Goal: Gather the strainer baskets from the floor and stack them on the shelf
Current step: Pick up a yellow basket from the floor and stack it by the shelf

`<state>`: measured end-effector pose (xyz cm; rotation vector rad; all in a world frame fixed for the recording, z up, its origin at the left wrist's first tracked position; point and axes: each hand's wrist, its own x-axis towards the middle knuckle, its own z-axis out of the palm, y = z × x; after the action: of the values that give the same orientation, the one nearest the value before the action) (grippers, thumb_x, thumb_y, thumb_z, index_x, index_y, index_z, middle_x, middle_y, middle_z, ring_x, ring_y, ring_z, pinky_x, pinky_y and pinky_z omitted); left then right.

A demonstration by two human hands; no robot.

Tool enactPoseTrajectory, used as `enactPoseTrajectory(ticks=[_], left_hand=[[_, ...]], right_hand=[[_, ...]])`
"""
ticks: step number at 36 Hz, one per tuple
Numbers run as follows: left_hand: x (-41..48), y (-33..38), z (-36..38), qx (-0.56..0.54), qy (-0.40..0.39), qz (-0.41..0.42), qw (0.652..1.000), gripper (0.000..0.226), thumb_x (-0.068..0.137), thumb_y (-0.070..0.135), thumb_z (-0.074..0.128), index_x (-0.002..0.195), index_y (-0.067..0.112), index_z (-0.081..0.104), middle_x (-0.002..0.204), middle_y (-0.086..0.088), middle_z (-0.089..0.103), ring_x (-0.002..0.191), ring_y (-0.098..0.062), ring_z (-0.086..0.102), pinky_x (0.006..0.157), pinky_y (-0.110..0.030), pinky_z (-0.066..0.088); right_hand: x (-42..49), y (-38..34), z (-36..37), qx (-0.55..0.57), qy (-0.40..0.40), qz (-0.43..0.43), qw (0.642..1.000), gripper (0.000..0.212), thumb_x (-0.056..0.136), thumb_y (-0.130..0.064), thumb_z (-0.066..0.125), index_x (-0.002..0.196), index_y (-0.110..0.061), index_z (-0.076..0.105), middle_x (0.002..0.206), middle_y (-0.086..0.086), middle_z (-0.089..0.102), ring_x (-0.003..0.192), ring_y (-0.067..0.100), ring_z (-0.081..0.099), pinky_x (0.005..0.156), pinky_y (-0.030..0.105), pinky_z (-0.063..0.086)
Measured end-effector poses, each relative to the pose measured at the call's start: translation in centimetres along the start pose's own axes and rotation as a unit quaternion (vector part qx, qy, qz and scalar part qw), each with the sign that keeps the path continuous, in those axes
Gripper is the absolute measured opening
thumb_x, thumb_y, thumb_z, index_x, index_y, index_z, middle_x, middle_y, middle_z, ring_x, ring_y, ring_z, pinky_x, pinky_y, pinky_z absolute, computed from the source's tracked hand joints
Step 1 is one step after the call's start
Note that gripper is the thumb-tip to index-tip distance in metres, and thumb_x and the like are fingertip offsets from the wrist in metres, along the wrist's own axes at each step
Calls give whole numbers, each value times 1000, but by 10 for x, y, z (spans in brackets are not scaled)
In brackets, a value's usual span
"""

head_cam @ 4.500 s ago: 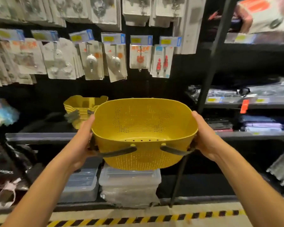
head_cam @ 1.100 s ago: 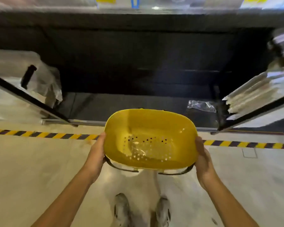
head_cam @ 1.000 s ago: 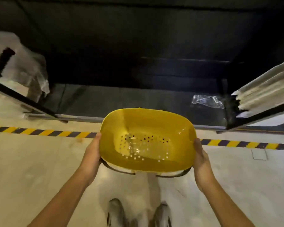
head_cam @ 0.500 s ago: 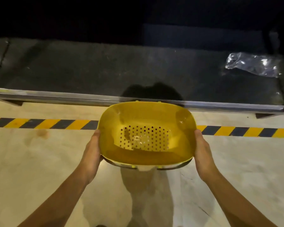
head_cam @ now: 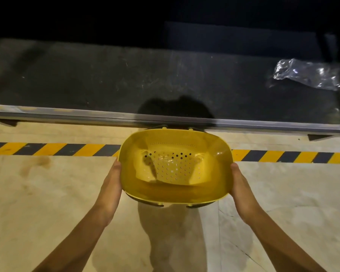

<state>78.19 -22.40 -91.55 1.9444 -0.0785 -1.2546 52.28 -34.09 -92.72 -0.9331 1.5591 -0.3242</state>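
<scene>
1. Yellow strainer basket [head_cam: 175,169] is held above the floor [head_cam: 47,203], near the bottom shelf [head_cam: 106,79] edge.
2. It's gripped at both ends by left hand [head_cam: 111,185] and right hand [head_cam: 240,189], fingers hidden underneath.

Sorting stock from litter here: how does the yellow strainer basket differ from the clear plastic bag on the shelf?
The strainer basket is opaque yellow, bowl-shaped, perforated; the plastic bag is clear and crumpled. The strainer basket is held over the floor between left hand and right hand; the plastic bag lies untouched on the shelf. Both look plastic.
</scene>
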Motion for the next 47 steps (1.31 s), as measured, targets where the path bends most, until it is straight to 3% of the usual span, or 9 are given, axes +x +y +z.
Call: enactPoseTrajectory(ticks=[3,6,12,14,17,21,32,36,47], left_hand=[[-21,14,-15,105,12,43,993,45,105,54,26,149,50,32,155,12,39,141,-17,37,116,-44,30],[-55,35,-44,199,45,61,977,53,106,51,26,157,39,28,164,6,29,151,-21,27,120,-43,24],[-162,119,-131,382,107,107,912,62,101,58,32,157,30,33,165,1,30,153,-21,24,122,-41,24],[-213,159,-167,431,125,117,886,69,98,65,25,156,29,36,163,-1,33,152,-23,26,122,-41,25],[-299,216,-226,486,160,108,852,97,77,74,-2,157,31,32,165,1,30,153,-23,23,124,-44,19],[-428,273,-300,471,245,92,843,98,77,72,-7,159,32,28,166,0,26,155,-26,16,125,-45,14],[-716,306,-447,374,475,34,796,86,85,73,2,156,34,34,164,-2,32,151,-30,25,121,-46,22],[-771,278,-494,341,520,2,783,86,86,75,1,155,35,34,162,-1,35,147,-29,32,117,-47,29],[-836,210,-593,278,544,-53,790,71,96,72,17,157,38,24,166,2,26,152,-28,21,121,-47,20]], right_hand=[[-28,-27,-5,-79,14,-24,996,32,109,-47,24,123,-51,52,123,-26,65,116,-1,61,96,24,52],[-67,-65,-11,-249,4,-74,966,61,99,-58,25,158,-42,20,168,-10,22,155,19,23,122,44,26],[-172,-205,19,-481,-92,-246,836,76,95,-71,26,161,-33,23,167,-5,27,151,23,32,121,45,34],[-211,-256,35,-541,-128,-338,760,87,92,-81,9,159,-30,32,165,0,32,149,27,36,121,47,34],[-291,-349,67,-604,-161,-430,652,64,104,-60,23,160,-30,27,169,2,23,153,29,28,123,45,26],[-418,-455,102,-673,-196,-466,539,62,108,-53,21,163,-37,-3,172,-5,-6,158,22,-1,127,42,4],[-706,-545,179,-636,-229,-659,330,103,75,-73,-27,163,-34,7,170,2,15,154,26,18,123,45,21],[-775,-538,218,-613,-279,-670,311,128,53,-84,-40,163,-37,6,172,1,9,157,25,13,126,46,17],[-893,-494,331,-601,-316,-685,264,90,84,-77,-4,162,-36,13,171,0,13,155,23,18,125,43,19]])
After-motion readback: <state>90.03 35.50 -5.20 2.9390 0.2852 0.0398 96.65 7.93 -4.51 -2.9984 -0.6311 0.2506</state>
